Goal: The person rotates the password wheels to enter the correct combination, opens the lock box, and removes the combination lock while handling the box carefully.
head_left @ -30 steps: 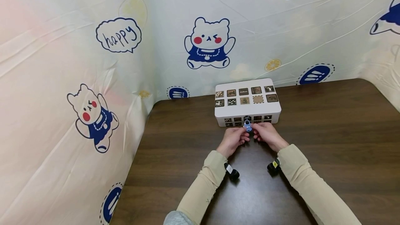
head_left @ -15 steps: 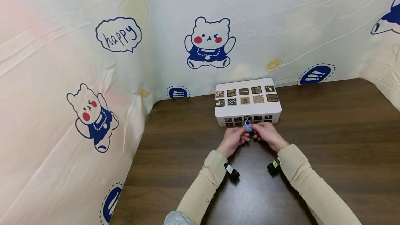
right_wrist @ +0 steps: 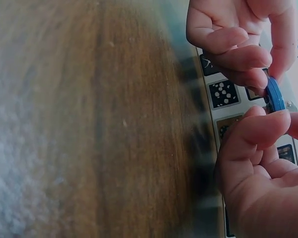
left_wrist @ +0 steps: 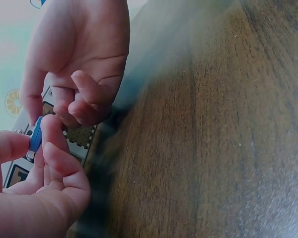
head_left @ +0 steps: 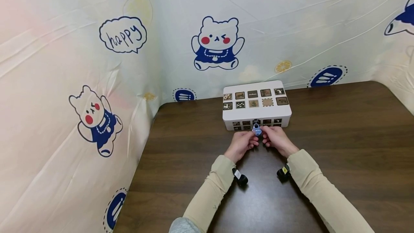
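A small blue padlock (head_left: 257, 131) with a loop at its top is at the front of a white box (head_left: 255, 114), by the latch on its front side. From the left, my left hand (head_left: 240, 144) pinches the padlock between thumb and index finger. My right hand (head_left: 276, 139) pinches its other side the same way. In the left wrist view the padlock (left_wrist: 36, 135) appears edge-on between the fingertips. Its blue edge (right_wrist: 275, 95) also shows in the right wrist view, with the hands partly covering it.
The box, printed with small dark pictures, stands at the back of a dark wooden table (head_left: 181, 154). Behind it hangs a pale curtain (head_left: 174, 46) with cartoon bears. A black camera (head_left: 240, 178) sits on the left wrist and another black camera (head_left: 283, 173) on the right.
The padlock has tilted slightly between the fingertips, its loop looking shorter now. Both hands and the box have hardly moved.
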The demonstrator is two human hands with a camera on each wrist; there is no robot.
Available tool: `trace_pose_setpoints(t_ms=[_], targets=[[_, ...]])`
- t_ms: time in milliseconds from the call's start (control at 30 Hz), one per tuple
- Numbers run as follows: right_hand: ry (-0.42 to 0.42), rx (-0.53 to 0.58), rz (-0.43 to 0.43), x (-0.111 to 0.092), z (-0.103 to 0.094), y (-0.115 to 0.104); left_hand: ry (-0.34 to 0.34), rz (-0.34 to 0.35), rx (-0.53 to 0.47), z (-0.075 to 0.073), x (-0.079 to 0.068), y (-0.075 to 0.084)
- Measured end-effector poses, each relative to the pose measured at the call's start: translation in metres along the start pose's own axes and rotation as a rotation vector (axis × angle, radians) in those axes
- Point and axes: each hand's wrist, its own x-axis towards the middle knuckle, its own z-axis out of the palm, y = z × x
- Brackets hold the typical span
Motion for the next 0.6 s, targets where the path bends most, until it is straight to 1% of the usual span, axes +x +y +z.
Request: trace_pose_setpoints(t_ms=[267, 600], targets=[[0.006, -0.073, -0.049, 0.002, 0.0008, 0.0009, 0.007, 0.003, -0.005, 0.0003, 0.0, -0.0003], [0.009, -0.086, -0.061, 0.0024, 0.0008, 0.0014, 0.009, -0.002, -0.005, 0.0011, -0.0011, 0.0012]])
